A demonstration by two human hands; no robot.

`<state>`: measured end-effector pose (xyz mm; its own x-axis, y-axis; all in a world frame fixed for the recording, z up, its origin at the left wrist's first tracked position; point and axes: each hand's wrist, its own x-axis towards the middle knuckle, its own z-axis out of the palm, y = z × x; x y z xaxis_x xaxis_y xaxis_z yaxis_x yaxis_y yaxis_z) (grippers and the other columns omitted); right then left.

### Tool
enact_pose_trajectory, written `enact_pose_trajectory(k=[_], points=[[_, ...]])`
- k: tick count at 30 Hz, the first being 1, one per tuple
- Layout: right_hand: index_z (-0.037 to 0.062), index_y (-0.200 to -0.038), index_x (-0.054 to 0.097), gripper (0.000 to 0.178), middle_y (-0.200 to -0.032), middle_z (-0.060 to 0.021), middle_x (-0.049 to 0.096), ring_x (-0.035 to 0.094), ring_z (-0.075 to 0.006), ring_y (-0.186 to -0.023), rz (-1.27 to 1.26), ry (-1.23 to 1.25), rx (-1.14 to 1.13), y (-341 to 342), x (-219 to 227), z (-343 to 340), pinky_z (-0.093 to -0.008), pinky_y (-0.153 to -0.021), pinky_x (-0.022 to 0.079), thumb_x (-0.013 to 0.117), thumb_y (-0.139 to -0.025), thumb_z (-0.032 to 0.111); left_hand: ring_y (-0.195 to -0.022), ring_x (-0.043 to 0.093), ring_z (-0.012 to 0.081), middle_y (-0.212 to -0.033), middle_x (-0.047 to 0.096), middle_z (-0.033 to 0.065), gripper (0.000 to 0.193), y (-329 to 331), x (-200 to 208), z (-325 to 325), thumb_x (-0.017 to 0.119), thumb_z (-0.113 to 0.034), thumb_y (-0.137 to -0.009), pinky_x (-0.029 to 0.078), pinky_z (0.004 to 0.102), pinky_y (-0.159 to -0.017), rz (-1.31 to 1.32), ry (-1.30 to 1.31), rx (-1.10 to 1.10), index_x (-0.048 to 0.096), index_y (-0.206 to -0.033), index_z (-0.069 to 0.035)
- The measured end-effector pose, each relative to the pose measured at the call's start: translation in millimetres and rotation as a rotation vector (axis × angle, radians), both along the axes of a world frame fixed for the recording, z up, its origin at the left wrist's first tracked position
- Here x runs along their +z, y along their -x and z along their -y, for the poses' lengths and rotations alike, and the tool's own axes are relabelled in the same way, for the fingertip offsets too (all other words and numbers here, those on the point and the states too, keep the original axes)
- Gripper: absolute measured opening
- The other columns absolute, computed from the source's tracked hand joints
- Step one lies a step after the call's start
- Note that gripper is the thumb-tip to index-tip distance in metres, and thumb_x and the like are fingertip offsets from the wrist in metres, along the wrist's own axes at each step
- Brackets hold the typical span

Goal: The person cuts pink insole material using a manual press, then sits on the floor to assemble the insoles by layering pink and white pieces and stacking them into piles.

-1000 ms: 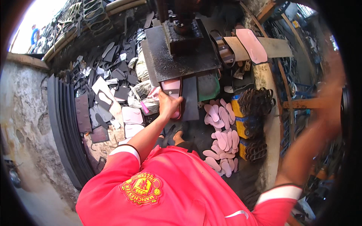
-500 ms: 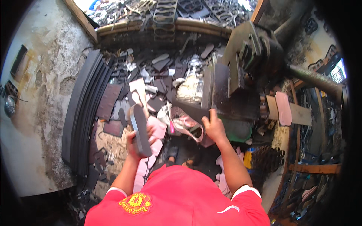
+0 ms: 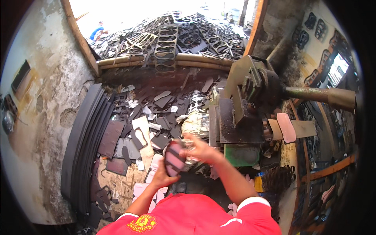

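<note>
Near the middle, my left hand [image 3: 160, 177] is wrapped round a stack of sole-shaped pieces [image 3: 175, 158], its visible face striped pink and black. The thumb lies along the near end and the fingers along the left side. My right hand [image 3: 201, 150] is at the stack's upper right edge. Its fingers are smeared by motion, so whether they grip the stack does not show. Below and left of my left hand lie pink sole pieces [image 3: 140, 190]. A pale flat sheet [image 3: 144, 131] is just beyond, among dark scraps.
A heavy press-like machine [image 3: 250, 98] stands right of centre, above a green block [image 3: 241, 155]. Tall dark sheets [image 3: 84, 145] lean at the left wall. Dark offcuts [image 3: 164, 103] cover the far floor. A pink sole [image 3: 286, 128] lies on a board [image 3: 305, 128] at the right.
My left hand has moved right with the stack, now turned to show a pink-and-black face. My right hand has let go of a dark cut sheet and moved left to the stack. The view has tilted up.
</note>
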<state>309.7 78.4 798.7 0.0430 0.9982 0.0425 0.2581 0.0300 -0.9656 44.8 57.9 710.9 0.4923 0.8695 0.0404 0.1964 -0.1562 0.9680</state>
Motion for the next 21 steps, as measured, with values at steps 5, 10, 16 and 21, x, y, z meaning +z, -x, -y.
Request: enact_pose_trajectory(k=[5,10,16,21], points=[[0.0017,-0.128,0.061,0.038,-0.119,-0.0292,0.068,0.067,-0.0472,-0.107,0.324,0.167,-0.716,5,-23,70,-0.0543,-0.090,0.054,0.067,-0.094,0.017,-0.130,0.049,0.0381,-0.135,0.049,0.0237,0.112,-144,15,-18,0.095,-0.027,-0.065,0.041,0.0477,-0.111,0.032,-0.427,-0.248,0.027,-0.151,-0.001],[0.0043,-0.125,0.068,0.042,-0.119,-0.0196,0.074,0.070,-0.0387,-0.112,0.281,0.212,-1.232,-82,-75,152,-0.0463,-0.093,0.056,0.070,-0.095,0.034,-0.121,0.054,0.0349,-0.126,0.051,0.0191,0.109,-256,11,57,0.096,-0.023,-0.058,0.045,0.0467,-0.105,0.228,0.109,-0.616,0.034,-0.145,-0.002],[0.0034,-0.112,0.072,0.032,-0.097,-0.0057,0.073,0.071,-0.0172,-0.084,-0.966,0.270,-1.238,-39,-102,340,-0.0340,-0.074,0.060,0.065,-0.101,0.033,-0.127,0.052,0.0390,-0.141,0.047,0.0241,0.118,-239,18,70,0.096,-0.025,-0.057,0.045,0.0518,-0.105,0.238,-0.716,-1.376,0.026,-0.150,-0.003],[-0.0010,-0.109,0.071,0.026,-0.098,-0.0124,0.073,0.074,-0.0251,-0.083,-1.197,0.141,-2.030,80,-233,456,-0.0387,-0.069,0.065,0.062,-0.100,0.022,-0.124,0.049,0.0372,-0.137,0.042,0.0216,0.120,-255,-22,104,0.093,-0.018,-0.063,0.043,0.0481,-0.106,0.047,-0.613,-1.043,0.018,-0.155,-0.001]])
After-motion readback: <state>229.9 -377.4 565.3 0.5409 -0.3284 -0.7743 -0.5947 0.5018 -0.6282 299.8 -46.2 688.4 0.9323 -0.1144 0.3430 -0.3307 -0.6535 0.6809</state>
